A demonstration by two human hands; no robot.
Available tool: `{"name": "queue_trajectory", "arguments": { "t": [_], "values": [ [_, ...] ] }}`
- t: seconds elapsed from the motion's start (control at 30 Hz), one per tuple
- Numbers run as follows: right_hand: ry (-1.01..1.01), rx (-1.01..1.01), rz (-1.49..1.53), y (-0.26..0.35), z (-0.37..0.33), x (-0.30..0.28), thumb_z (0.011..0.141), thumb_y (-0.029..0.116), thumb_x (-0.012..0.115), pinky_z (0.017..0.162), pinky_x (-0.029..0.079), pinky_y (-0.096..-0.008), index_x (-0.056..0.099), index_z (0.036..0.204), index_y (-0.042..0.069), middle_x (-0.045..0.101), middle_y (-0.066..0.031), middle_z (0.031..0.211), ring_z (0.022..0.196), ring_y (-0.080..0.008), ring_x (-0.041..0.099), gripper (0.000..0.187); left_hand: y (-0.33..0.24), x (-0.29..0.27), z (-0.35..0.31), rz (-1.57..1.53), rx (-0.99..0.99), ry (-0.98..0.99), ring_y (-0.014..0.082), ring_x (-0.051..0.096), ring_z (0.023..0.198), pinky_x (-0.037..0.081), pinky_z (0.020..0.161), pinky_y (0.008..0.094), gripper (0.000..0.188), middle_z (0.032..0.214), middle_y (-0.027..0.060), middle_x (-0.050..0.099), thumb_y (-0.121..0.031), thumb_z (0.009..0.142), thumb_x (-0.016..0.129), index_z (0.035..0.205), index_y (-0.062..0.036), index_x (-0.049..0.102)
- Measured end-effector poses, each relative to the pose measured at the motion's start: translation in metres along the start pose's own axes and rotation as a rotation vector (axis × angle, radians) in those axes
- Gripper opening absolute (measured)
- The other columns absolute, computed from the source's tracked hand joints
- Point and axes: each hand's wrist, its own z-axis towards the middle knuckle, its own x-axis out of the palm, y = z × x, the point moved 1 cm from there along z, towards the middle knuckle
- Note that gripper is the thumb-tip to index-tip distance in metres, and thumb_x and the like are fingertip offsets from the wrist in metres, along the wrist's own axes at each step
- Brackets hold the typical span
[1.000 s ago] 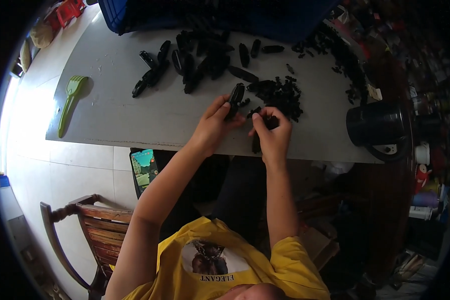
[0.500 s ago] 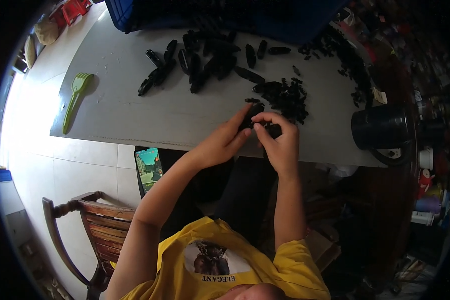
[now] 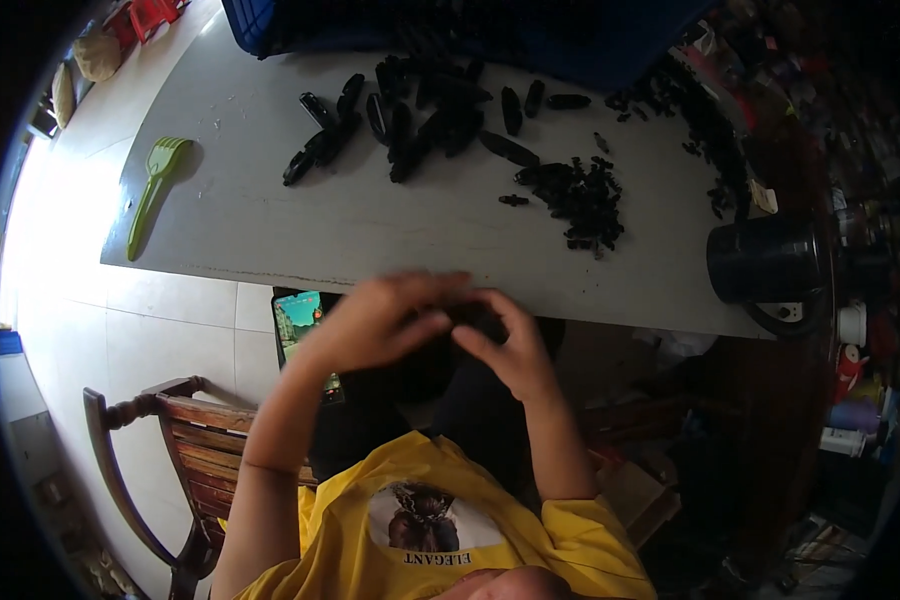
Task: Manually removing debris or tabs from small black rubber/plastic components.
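Note:
Both hands have come together just off the near edge of the grey table (image 3: 270,225), above my dark trousers. My left hand (image 3: 380,318) is smeared by motion, its fingers reaching over toward the right. My right hand (image 3: 515,350) has its thumb and fingers curled round something dark, which blends into the trousers behind and cannot be made out. Beyond them on the table lies a pile of small black parts (image 3: 582,200), with one small black piece (image 3: 513,200) apart at its left. Farther back are several longer black oblong pieces (image 3: 435,115).
A green fork-ended plastic tool (image 3: 148,195) lies at the table's left. A blue crate (image 3: 450,25) stands along the back. More small black bits (image 3: 705,140) trail down the right side toward a dark mug (image 3: 765,260). A wooden chair (image 3: 195,450) and a lit phone (image 3: 298,315) are at lower left.
Both hands have drawn back from beside the small-parts pile, over the table edge toward my lap. The dark piece that was between them has left the tabletop area with them or is hidden.

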Motion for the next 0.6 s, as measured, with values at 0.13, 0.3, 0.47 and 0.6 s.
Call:
{"name": "queue_trajectory", "arguments": {
  "t": [0.13,0.3,0.47,0.6],
  "values": [
    [0.033,0.056,-0.065,0.017,0.018,-0.009,0.083,0.013,0.062,0.072,0.046,-0.0252,0.057,0.104,0.000,0.060,-0.0040,0.090,0.081,-0.0101,0.058,0.026,0.038,-0.055,0.017,0.499,-0.068,-0.624,0.0249,0.055,0.077,0.045,0.065,0.0356,0.023,0.080,0.0095,0.054,-0.005,0.079,0.055,0.101,-0.0065,0.057],
    [-0.223,-0.045,-0.761,0.036,0.085,-0.025,0.083,0.013,0.061,0.055,0.043,-0.0246,0.057,0.098,0.002,0.058,-0.0025,0.069,0.060,-0.0094,0.055,0.019,0.071,-0.082,0.052,1.073,-0.295,-0.698,0.0260,0.053,0.089,0.046,0.067,0.0363,0.025,0.093,0.0085,0.051,-0.012,0.074,0.061,0.097,-0.0078,0.054],
    [-0.140,-0.013,-1.007,0.018,0.096,-0.032,0.083,0.011,0.060,0.050,0.041,-0.0213,0.055,0.089,0.001,0.058,-0.0035,0.065,0.054,-0.0093,0.053,0.013,0.074,-0.079,0.044,1.166,-0.254,-0.682,0.0267,0.053,0.087,0.045,0.065,0.0360,0.027,0.092,0.0082,0.051,-0.012,0.070,0.064,0.094,-0.0083,0.052],
    [-0.102,0.196,-0.046,0.014,0.064,-0.037,0.082,0.009,0.061,0.051,0.043,-0.0208,0.055,0.086,0.002,0.060,-0.0048,0.067,0.057,-0.0105,0.057,0.010,0.052,-0.062,0.020,0.760,-0.311,-0.657,0.0276,0.055,0.083,0.044,0.064,0.0340,0.022,0.086,0.0100,0.055,-0.008,0.078,0.058,0.098,-0.0063,0.048]
  ]
}}
